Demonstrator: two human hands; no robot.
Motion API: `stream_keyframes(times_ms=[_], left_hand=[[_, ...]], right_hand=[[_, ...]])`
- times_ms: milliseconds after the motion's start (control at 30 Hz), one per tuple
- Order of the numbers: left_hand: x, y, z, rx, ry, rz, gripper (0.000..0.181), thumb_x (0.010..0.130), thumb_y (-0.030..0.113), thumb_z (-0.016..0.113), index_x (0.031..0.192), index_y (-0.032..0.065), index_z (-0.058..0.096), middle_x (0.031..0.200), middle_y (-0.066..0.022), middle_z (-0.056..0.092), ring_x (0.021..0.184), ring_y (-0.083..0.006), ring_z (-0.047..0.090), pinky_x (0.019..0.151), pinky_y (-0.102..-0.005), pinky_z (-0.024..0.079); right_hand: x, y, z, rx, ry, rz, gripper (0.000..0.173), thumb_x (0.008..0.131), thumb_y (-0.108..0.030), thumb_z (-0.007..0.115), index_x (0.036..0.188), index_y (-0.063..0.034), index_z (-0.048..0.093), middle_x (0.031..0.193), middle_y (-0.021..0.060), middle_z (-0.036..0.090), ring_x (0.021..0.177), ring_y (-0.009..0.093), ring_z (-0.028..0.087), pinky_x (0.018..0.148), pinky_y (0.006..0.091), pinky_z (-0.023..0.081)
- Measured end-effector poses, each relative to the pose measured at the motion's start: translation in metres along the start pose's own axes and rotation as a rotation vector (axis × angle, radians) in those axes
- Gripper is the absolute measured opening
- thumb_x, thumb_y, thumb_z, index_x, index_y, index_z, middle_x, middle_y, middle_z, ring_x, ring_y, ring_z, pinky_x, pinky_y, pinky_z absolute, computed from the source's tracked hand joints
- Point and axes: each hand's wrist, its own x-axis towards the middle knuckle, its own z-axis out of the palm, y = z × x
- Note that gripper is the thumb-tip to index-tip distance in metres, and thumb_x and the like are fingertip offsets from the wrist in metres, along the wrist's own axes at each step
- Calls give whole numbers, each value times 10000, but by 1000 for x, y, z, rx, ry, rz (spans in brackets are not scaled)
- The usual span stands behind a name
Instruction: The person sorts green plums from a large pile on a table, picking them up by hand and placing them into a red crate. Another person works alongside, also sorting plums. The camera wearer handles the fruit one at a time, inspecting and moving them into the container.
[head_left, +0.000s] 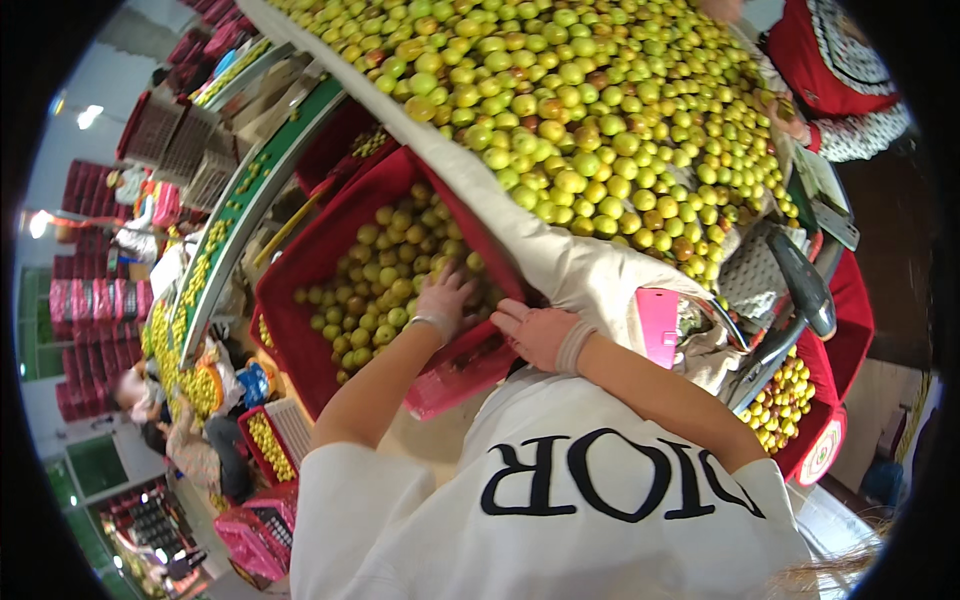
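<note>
A red-lined crate stands before me, partly filled with small round yellow-green fruits that look like jujubes. My left hand, in a thin glove, reaches down onto them with its fingers spread; some fingertips are in shadow. At the crate's near right corner lies my right hand, also gloved, its fingers stretched toward the rim and no fruit visible in it. Above and to the right, a heap of the same fruits, some with brown patches, covers a cloth-lined sorting table.
A pink phone case rests at the table's near edge. Past it are a dark handle and another red crate of fruit. Another person's hand touches the heap. Leftward, a green conveyor carries fruit near seated people and stacked crates.
</note>
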Motion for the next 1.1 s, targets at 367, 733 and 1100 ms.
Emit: stream_keyframes(times_ms=[367,733,1100], left_hand=[[-51,-30,4,-210,101,-141,652,733,334,746,1342,262,524,1418,-130,447,1278,-391,420,1072,-464,370],[-40,-42,38,-338,290,-238,599,789,371,702,1315,127,551,1474,-171,393,1339,-401,360,1119,-497,278],[-43,-46,45,-565,286,-342,549,809,313,725,1289,99,564,1451,-194,413,1339,-372,390,1063,-441,379]], right_hand=[[-28,1,-35,476,261,-71,314,894,-211,606,1191,-110,600,1211,105,573,1001,318,626,880,392,509],[-145,-101,-192,1340,560,-925,380,823,-266,774,1078,1,682,977,97,646,832,227,587,819,371,470],[-169,-114,-191,1245,732,-1117,191,874,-234,727,910,-52,679,860,49,606,778,246,559,737,380,437]])
